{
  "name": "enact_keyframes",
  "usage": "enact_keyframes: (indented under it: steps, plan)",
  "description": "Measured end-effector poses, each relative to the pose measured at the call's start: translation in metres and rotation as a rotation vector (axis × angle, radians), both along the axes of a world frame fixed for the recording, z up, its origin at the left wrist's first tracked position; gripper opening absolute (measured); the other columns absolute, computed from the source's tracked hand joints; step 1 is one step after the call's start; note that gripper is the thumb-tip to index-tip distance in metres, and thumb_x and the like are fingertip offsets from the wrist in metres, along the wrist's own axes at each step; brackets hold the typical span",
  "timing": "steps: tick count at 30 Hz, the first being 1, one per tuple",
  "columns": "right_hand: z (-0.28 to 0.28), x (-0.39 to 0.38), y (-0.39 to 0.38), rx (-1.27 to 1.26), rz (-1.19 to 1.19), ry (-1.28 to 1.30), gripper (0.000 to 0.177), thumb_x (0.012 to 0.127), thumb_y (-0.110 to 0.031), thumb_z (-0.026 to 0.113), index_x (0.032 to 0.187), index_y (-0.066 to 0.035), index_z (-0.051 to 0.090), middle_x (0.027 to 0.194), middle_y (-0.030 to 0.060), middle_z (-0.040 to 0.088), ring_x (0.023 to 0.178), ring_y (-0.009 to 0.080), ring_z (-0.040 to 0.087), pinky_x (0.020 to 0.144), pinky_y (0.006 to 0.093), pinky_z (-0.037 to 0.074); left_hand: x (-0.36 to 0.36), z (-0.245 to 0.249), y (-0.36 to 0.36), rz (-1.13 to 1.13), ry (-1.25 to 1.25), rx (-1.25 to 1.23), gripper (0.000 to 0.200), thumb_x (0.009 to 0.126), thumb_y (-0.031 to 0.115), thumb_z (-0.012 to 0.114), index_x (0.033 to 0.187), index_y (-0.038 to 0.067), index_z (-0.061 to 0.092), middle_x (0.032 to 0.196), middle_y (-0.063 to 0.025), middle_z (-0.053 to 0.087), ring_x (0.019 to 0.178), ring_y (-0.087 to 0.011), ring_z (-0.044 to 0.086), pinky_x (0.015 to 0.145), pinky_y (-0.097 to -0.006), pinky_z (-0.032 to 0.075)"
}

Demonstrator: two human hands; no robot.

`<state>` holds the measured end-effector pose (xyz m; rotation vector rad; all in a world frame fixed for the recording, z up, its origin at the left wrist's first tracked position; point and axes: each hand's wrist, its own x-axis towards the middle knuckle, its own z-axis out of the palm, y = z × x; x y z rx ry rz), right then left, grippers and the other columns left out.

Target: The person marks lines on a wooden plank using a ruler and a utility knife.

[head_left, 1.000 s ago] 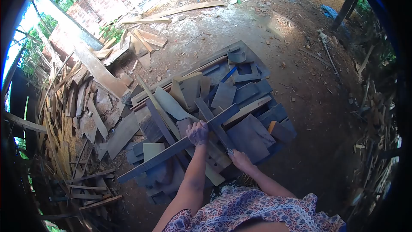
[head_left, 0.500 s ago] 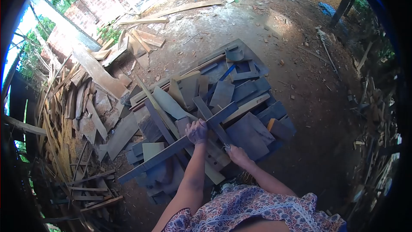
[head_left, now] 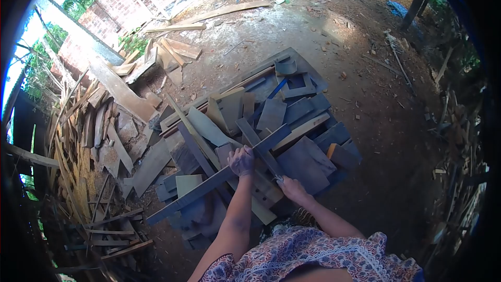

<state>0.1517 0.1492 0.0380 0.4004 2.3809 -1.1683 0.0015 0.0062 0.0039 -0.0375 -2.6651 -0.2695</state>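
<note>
My left hand is closed over a long narrow plank, which slants across the pile from lower left to upper right. Under its upper part a shorter board crosses it, and the two form an X-like shape. My right hand is closed at the near end of that shorter board. A small pale or metallic bit shows at its fingertips, too small to name. Beneath both hands lie several loose wood offcuts, including a wide flat board on the right and a pale strip near my body.
A curved wood piece and a blue strip lie at the far end of the pile. Scrap wood is heaped on the left. A concrete-like post slants at upper left, and a long board lies on the dirt ahead.
The view has shifted very slightly. Both hands stay in the same places on the plank and the shorter board, with no clear movement between them.
</note>
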Motion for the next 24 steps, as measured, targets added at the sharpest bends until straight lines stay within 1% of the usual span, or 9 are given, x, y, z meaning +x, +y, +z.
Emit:
enact_keyframes:
  steps: [2, 4, 11, 13, 15, 17, 19, 22, 24]
  plan:
    - [-0.002, 0.011, 0.003, 0.025, 0.015, -0.05, 0.033, 0.093, -0.032, 0.046, 0.103, -0.002, 0.054, 0.092, 0.0294, 0.06, 0.091, 0.0489, 0.055, 0.079, 0.0557, 0.043, 0.0, 0.0, 0.002, 0.008, -0.01, 0.008, 0.031, 0.081, 0.027, 0.05, 0.059, 0.009, 0.063, 0.065, -0.0052, 0.062, 0.068, -0.0242, 0.056, 0.063, -0.0382, 0.043]
    - [-0.006, 0.017, 0.0, 0.002, 0.067, -0.006, 0.033, 0.092, -0.033, 0.046, 0.104, -0.003, 0.054, 0.091, 0.0295, 0.061, 0.091, 0.0492, 0.055, 0.079, 0.0555, 0.043, 0.0, -0.003, 0.0, -0.003, 0.009, 0.0, 0.031, 0.081, 0.027, 0.05, 0.058, 0.009, 0.062, 0.066, -0.0049, 0.062, 0.068, -0.0241, 0.056, 0.063, -0.0381, 0.043]
    - [0.0, 0.018, 0.009, 0.057, -0.004, -0.017, 0.032, 0.092, -0.033, 0.047, 0.103, -0.004, 0.055, 0.09, 0.0294, 0.061, 0.091, 0.0495, 0.055, 0.079, 0.0548, 0.043, 0.0, 0.0, 0.001, -0.002, 0.004, -0.001, 0.032, 0.081, 0.026, 0.05, 0.059, 0.009, 0.063, 0.066, -0.0051, 0.062, 0.068, -0.0243, 0.057, 0.064, -0.0384, 0.043]
    - [0.006, 0.013, 0.006, 0.001, 0.008, -0.055, 0.035, 0.093, -0.033, 0.046, 0.107, -0.002, 0.054, 0.097, 0.031, 0.06, 0.096, 0.0491, 0.055, 0.081, 0.0546, 0.045, 0.001, -0.001, 0.002, -0.007, 0.002, -0.002, 0.032, 0.081, 0.026, 0.05, 0.058, 0.009, 0.063, 0.066, -0.005, 0.062, 0.069, -0.0243, 0.057, 0.064, -0.0386, 0.044]
    - [0.009, -0.011, 0.003, -0.012, 0.013, -0.018, 0.035, 0.093, -0.033, 0.045, 0.106, -0.002, 0.054, 0.095, 0.0305, 0.06, 0.094, 0.0489, 0.056, 0.081, 0.0547, 0.044, 0.002, -0.001, 0.002, -0.01, 0.006, -0.006, 0.032, 0.082, 0.027, 0.05, 0.059, 0.009, 0.063, 0.066, -0.0049, 0.063, 0.069, -0.0244, 0.057, 0.064, -0.0386, 0.044]
    - [0.011, -0.02, -0.001, -0.031, 0.017, 0.022, 0.035, 0.093, -0.034, 0.045, 0.106, -0.002, 0.054, 0.093, 0.03, 0.061, 0.093, 0.0487, 0.056, 0.081, 0.0548, 0.044, 0.001, -0.001, 0.001, -0.012, 0.013, -0.015, 0.032, 0.082, 0.027, 0.049, 0.059, 0.009, 0.063, 0.066, -0.0048, 0.063, 0.069, -0.0245, 0.057, 0.064, -0.0387, 0.043]
    - [0.01, -0.016, -0.001, -0.025, 0.004, 0.014, 0.033, 0.092, -0.033, 0.047, 0.103, -0.003, 0.054, 0.092, 0.0291, 0.061, 0.092, 0.0479, 0.055, 0.079, 0.0551, 0.043, 0.001, 0.0, 0.002, 0.01, -0.008, -0.024, 0.032, 0.082, 0.027, 0.049, 0.06, 0.009, 0.064, 0.066, -0.005, 0.063, 0.069, -0.0248, 0.057, 0.065, -0.0386, 0.043]
    - [0.006, 0.01, 0.0, 0.007, -0.001, -0.049, 0.032, 0.092, -0.032, 0.047, 0.103, -0.003, 0.054, 0.092, 0.0289, 0.061, 0.093, 0.0479, 0.055, 0.08, 0.0552, 0.043, 0.002, 0.0, 0.002, -0.004, -0.007, -0.005, 0.032, 0.082, 0.026, 0.049, 0.06, 0.009, 0.064, 0.066, -0.0051, 0.063, 0.07, -0.0248, 0.057, 0.065, -0.0385, 0.043]
    - [-0.004, 0.011, 0.0, 0.003, 0.034, -0.024, 0.031, 0.092, -0.032, 0.047, 0.103, -0.003, 0.054, 0.091, 0.0289, 0.061, 0.092, 0.0482, 0.055, 0.079, 0.0552, 0.043, 0.004, -0.001, 0.0, -0.005, -0.022, -0.003, 0.032, 0.082, 0.026, 0.049, 0.06, 0.009, 0.064, 0.066, -0.005, 0.063, 0.07, -0.0248, 0.057, 0.065, -0.0384, 0.043]
